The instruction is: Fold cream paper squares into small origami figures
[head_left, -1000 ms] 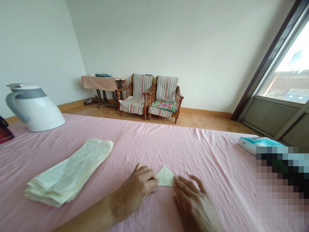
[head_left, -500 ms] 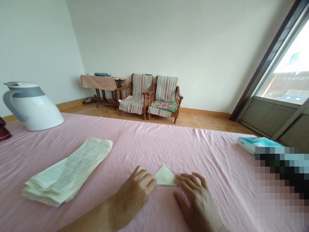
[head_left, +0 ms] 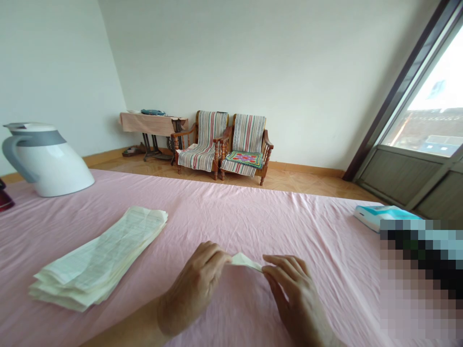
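Left hand point(head_left: 197, 278) and right hand point(head_left: 294, 284) pinch the ends of a folded paper point(head_left: 243, 260).
At six o'clock in view, it seems tilted off the pink cloth point(head_left: 224, 212); a paper stack point(head_left: 101, 255) lies at eight.

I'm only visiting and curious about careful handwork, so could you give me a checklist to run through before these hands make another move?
1. Left hand at the folded paper: ok, fingertips at its left corner.
2. Right hand at the paper: ok, fingertips at its right corner.
3. Underside of the folded paper: cannot tell, hidden from this view.
4. Paper stack apart from the left hand: ok, lying on the pink cloth.
5. White jug away from both hands: ok, at the far left.
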{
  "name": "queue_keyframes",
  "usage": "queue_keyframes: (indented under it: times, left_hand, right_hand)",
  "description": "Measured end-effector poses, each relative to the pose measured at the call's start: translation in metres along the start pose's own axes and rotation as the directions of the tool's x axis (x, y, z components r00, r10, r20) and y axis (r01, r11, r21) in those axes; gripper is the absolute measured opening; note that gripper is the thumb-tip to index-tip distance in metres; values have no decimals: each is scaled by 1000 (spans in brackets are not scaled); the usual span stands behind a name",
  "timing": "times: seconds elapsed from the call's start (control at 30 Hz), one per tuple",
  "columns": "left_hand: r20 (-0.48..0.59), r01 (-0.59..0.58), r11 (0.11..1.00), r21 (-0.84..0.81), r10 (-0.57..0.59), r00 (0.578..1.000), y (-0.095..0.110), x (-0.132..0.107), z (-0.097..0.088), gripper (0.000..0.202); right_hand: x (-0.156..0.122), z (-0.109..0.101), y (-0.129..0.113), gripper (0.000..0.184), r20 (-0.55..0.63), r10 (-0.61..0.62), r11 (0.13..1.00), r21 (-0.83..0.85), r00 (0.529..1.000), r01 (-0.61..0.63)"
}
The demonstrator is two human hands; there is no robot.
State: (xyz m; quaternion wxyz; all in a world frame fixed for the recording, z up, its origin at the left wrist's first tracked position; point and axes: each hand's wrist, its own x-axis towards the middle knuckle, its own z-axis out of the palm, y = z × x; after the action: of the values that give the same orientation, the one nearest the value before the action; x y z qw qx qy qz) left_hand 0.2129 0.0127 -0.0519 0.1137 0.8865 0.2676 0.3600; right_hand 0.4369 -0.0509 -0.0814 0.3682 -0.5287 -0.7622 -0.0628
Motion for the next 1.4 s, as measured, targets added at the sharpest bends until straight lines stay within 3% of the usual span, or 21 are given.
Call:
queue_keyframes:
  times: [0.1,0.27,0.4,0.57,0.63,0.7,0.87,1.03,1.23,1.4]
  left_hand:
    - [-60,37,995,-93,-43,997,1,1,-3,24]
    - [-64,80,977,-199,-94,993,2,2,-5,21]
    - [-23,211,891,-403,-240,970,3,2,-6,14]
    - [161,433,672,-601,-429,889,0,3,-2,20]
    - [196,469,684,-559,-440,876,-4,2,2,20]
    - [185,474,757,-449,-440,879,-8,0,7,16]
    - [88,326,939,-109,-317,944,-13,-4,16,27]
    - [178,138,990,5,-136,974,-1,0,8,32]
    - [410,-99,995,-7,93,907,17,4,-2,20]
    - [444,-118,993,17,99,891,16,2,0,21]
  right_hand:
    - [2,-3,-5,18,-55,39,998,51,998,-36]
    - [5,-6,-12,15,-75,60,990,130,995,-49]
    - [10,-13,-15,16,-99,152,944,308,983,-115]
    - [9,-9,-3,16,21,365,791,520,931,-322]
    - [6,-1,3,19,92,439,760,493,894,-424]
    - [5,7,6,17,174,462,766,416,870,-490]
    - [4,14,1,15,168,417,889,130,893,-440]
    - [5,14,0,14,205,425,894,59,882,-445]
    - [5,10,4,11,263,396,894,108,880,-434]
    - [0,-4,16,40,350,258,884,291,901,-366]
